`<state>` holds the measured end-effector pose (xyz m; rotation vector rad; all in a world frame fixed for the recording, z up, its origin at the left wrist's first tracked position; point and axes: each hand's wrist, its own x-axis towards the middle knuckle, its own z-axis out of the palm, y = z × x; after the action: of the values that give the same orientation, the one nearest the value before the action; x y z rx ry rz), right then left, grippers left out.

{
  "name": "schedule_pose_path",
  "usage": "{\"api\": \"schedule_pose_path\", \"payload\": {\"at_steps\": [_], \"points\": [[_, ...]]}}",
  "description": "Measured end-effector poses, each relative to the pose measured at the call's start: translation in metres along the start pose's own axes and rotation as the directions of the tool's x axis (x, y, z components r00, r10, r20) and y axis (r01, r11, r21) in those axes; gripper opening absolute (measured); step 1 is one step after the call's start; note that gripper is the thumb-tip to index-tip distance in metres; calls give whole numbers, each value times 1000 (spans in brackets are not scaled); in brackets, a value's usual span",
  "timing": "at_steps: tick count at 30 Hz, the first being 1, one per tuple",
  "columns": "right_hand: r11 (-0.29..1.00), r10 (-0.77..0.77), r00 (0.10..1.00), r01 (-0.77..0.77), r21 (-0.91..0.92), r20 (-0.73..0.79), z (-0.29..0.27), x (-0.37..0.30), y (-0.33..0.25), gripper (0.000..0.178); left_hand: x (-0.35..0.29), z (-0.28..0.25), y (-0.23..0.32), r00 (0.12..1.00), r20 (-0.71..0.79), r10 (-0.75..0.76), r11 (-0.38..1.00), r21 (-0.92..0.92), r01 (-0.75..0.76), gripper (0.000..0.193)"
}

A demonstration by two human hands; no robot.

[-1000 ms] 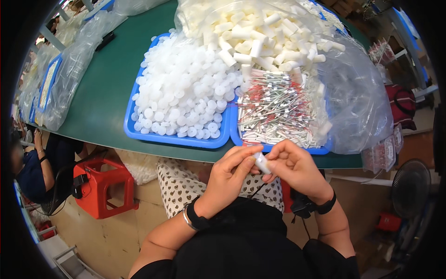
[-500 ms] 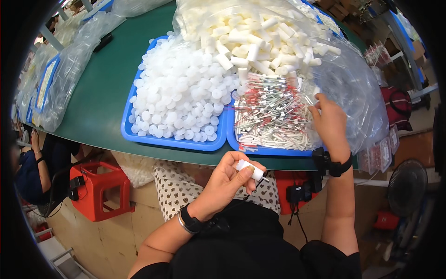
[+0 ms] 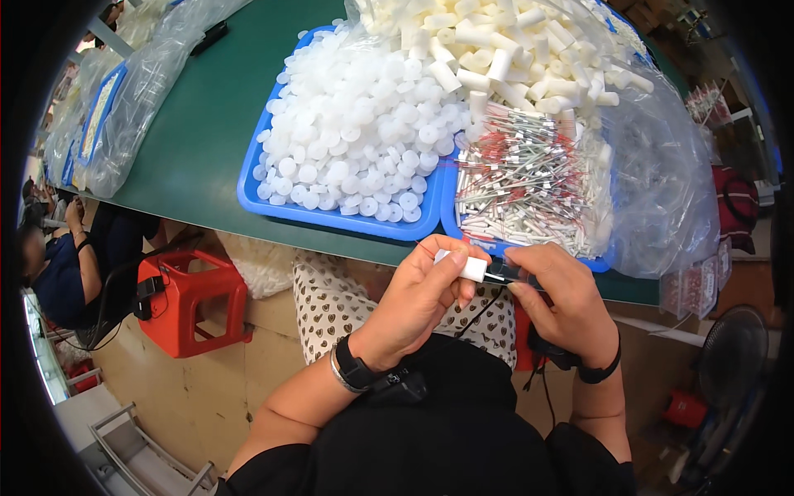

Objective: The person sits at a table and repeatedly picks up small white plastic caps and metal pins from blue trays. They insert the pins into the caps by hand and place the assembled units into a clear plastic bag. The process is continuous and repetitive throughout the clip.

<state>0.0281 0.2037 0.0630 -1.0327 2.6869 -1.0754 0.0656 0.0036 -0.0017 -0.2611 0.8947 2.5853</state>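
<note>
- Now brings the right hand (image 3: 575,302) back beside the left hand (image 3: 422,285), after a reach over the right side of the right blue tray (image 3: 449,197) 0.5 seconds ago.
- Keeps a white cylinder (image 3: 467,266) in the left hand, with that grip closed around it, thumb against its side; holds it just in front of the near edge of the green surface (image 3: 186,149), closer to level than 0.5 seconds ago.
- Shows 1 thin white rod (image 3: 495,279) at the cylinder's right end, pointing toward the right fingertips.
- Brings the right thumb and index finger near the rod's outer end, with something dark or clear between them, too blurred to name; cannot tell the right grip open from closed.
- Seems to mean, for the work in hand, a shift from reaching over the tray to handling 1 piece with both hands close together.
- Leaves the right blue tray heaped with thin white-and-red parts (image 3: 521,165), well within reach beyond the fingers.
- Also leaves a heap of translucent discs (image 3: 364,124) in the left blue tray (image 3: 314,217), untouched by either hand.
- Shows cream-white tubes (image 3: 496,62) piled behind the trays, and a clear plastic bag (image 3: 662,186) at the far right.
- Shows a red stool (image 3: 194,281) at left, near a seated co-worker (image 3: 74,269).
</note>
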Motion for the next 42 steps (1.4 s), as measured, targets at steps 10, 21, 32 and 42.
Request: {"api": "schedule_pose_path", "payload": {"at_steps": [10, 21, 32, 42], "points": [[999, -41, 999, 41, -15, -17, 15, 0, -1, 33, 0, 1, -12, 982, -39, 186, 967, 184, -176, 11], [979, -148, 988, 153, 133, -43, 46, -4, 10, 34, -4, -11, -20, 910, 239, 340, 696, 587, -414, 32], [980, -103, 976, 133, 149, -192, 70, 0, -2, 33, 1, -6, -23, 941, 222, 254, 885, 339, -319, 51], [969, -239, 960, 226, -100, -148, 68, 1, 12, 29, -4, -8, -16, 970, 242, -5, 968, -241, 65, 56]]}}
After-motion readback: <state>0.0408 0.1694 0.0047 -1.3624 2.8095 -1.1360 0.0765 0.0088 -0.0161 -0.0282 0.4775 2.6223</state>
